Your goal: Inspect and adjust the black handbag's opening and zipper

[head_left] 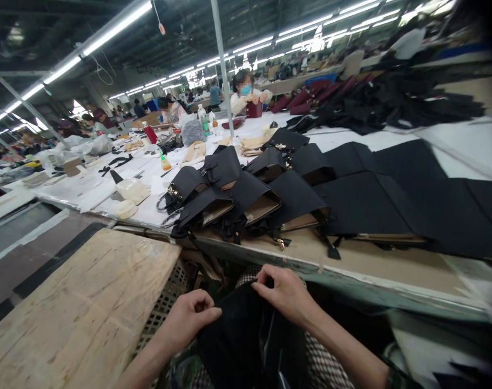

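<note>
A black, leather-like bag (233, 340) rests on my checkered lap, its lower part running out of view. My left hand (189, 319) pinches its left upper edge between thumb and curled fingers. At the top edge, my right hand (286, 294) grips the bag the same way, thumb and forefinger together. Glossy creases show on the bag's right side. Just beyond my hands, several black handbags (249, 197) lie overlapping along the table edge, with tan insides and gold-coloured fittings visible.
A worn wooden board (79, 308) lies to my left, beside a perforated plastic crate (164, 302). The long white table (148, 178) carries a small glue bottle (165, 162), tan pieces and dark red bags (302, 100). Across it sits a masked person (243, 92).
</note>
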Tool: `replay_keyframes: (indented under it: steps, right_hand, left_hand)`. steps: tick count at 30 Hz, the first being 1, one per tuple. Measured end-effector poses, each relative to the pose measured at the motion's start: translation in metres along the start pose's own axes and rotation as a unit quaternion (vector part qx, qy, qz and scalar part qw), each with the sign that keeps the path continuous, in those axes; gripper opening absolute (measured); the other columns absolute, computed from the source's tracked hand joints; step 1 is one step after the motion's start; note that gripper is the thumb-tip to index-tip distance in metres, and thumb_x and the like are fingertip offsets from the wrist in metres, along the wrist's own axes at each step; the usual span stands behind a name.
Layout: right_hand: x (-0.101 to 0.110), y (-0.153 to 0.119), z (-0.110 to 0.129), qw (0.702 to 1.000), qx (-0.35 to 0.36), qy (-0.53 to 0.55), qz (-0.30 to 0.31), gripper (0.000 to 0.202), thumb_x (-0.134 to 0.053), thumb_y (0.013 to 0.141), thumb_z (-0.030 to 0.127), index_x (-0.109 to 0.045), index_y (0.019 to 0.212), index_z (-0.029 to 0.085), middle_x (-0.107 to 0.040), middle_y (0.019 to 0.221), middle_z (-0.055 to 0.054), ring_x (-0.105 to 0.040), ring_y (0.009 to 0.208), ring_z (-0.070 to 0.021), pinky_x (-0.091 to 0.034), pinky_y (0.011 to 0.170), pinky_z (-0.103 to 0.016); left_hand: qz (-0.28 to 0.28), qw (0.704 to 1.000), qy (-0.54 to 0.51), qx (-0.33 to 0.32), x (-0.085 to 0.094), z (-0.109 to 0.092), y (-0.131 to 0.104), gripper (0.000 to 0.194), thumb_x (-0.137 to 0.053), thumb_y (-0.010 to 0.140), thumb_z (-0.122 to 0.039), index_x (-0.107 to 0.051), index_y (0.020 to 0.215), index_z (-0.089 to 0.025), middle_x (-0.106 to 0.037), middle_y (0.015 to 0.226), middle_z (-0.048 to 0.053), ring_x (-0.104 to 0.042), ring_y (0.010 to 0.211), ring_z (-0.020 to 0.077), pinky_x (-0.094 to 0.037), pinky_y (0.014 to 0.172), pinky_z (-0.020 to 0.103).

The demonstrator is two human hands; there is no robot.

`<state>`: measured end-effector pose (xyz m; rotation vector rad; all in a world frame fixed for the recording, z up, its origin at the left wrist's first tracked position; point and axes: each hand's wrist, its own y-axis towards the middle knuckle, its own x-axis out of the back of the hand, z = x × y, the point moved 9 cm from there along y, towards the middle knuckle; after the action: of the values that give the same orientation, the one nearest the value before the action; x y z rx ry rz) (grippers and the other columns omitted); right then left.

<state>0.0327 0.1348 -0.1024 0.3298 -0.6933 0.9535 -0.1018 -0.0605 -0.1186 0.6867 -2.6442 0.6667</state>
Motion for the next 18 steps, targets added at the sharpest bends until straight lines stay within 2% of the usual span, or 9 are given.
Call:
replay_keyframes:
  steps: [2, 4, 7, 9, 12, 14, 18]
  right_hand:
    - [0.0, 0.0, 0.002, 1.0, 0.0, 0.0, -0.002, 0.011, -0.067, 0.084, 0.024, -0.065, 0.073, 0.023, -0.075, 0.082, 0.0, -0.068, 0.082, -0.0237, -0.041, 0.074, -0.033]
    - [0.0, 0.001, 0.003, 1.0, 0.0, 0.001, -0.001, 0.011, -0.068, 0.084, 0.023, -0.066, 0.073, 0.022, -0.075, 0.082, 0.0, -0.068, 0.081, -0.0234, -0.04, 0.072, -0.033]
    - [0.004, 0.002, 0.001, 1.0, 0.004, 0.01, 0.011, 0.011, -0.07, 0.084, 0.022, -0.066, 0.073, 0.022, -0.074, 0.079, 0.0, -0.067, 0.079, -0.022, -0.041, 0.07, -0.032]
    - [0.009, 0.002, 0.0, 0.999, 0.016, 0.02, 0.028, 0.01, -0.071, 0.083, 0.02, -0.067, 0.073, 0.022, -0.074, 0.08, 0.001, -0.067, 0.08, -0.0203, -0.042, 0.072, -0.03]
    - [0.018, 0.0, -0.004, 0.999, 0.026, 0.022, 0.038, 0.011, -0.074, 0.079, 0.017, -0.067, 0.072, 0.022, -0.076, 0.094, 0.0, -0.068, 0.091, -0.0209, -0.045, 0.081, -0.029]
    - [0.024, -0.002, -0.007, 0.999, 0.021, 0.015, 0.034, 0.011, -0.075, 0.076, 0.015, -0.067, 0.071, 0.022, -0.075, 0.099, -0.002, -0.067, 0.096, -0.0233, -0.045, 0.085, -0.031]
    - [0.03, -0.005, -0.011, 1.0, 0.007, 0.005, 0.022, 0.01, -0.075, 0.077, 0.017, -0.068, 0.071, 0.021, -0.075, 0.09, -0.003, -0.067, 0.089, -0.0249, -0.046, 0.082, -0.034]
  left_hand:
    - [0.026, 0.996, 0.057, -0.061, -0.012, -0.029, 0.015, 0.014, -0.074, 0.082, -0.032, -0.076, 0.088, -0.019, -0.066, 0.08, -0.001, -0.056, 0.076, 0.0165, -0.038, 0.07, 0.027]
    - [0.042, 0.989, 0.082, -0.113, -0.03, -0.055, 0.031, 0.019, -0.074, 0.082, -0.027, -0.078, 0.1, -0.022, -0.07, 0.09, 0.0, -0.059, 0.083, 0.018, -0.04, 0.075, 0.027]
    - [0.048, 0.984, 0.089, -0.145, -0.054, -0.075, 0.054, 0.015, -0.073, 0.079, -0.021, -0.078, 0.094, -0.02, -0.069, 0.082, -0.001, -0.058, 0.078, 0.017, -0.038, 0.071, 0.027]
    - [0.055, 0.985, 0.084, -0.143, -0.063, -0.075, 0.065, 0.006, -0.071, 0.077, -0.018, -0.075, 0.083, -0.019, -0.065, 0.073, -0.002, -0.055, 0.072, 0.016, -0.036, 0.066, 0.027]
    - [0.061, 0.987, 0.074, -0.128, -0.065, -0.065, 0.073, 0.001, -0.07, 0.076, -0.018, -0.071, 0.076, -0.017, -0.062, 0.069, -0.003, -0.052, 0.068, 0.0151, -0.033, 0.062, 0.026]
    - [0.068, 0.989, 0.062, -0.116, -0.063, -0.057, 0.075, 0.003, -0.07, 0.076, -0.019, -0.07, 0.077, -0.017, -0.061, 0.068, -0.003, -0.05, 0.066, 0.0147, -0.033, 0.061, 0.026]
    - [0.105, 0.987, 0.031, -0.115, -0.066, -0.053, 0.076, 0.011, -0.071, 0.076, -0.02, -0.073, 0.087, -0.017, -0.065, 0.074, -0.002, -0.053, 0.069, 0.0151, -0.036, 0.063, 0.026]
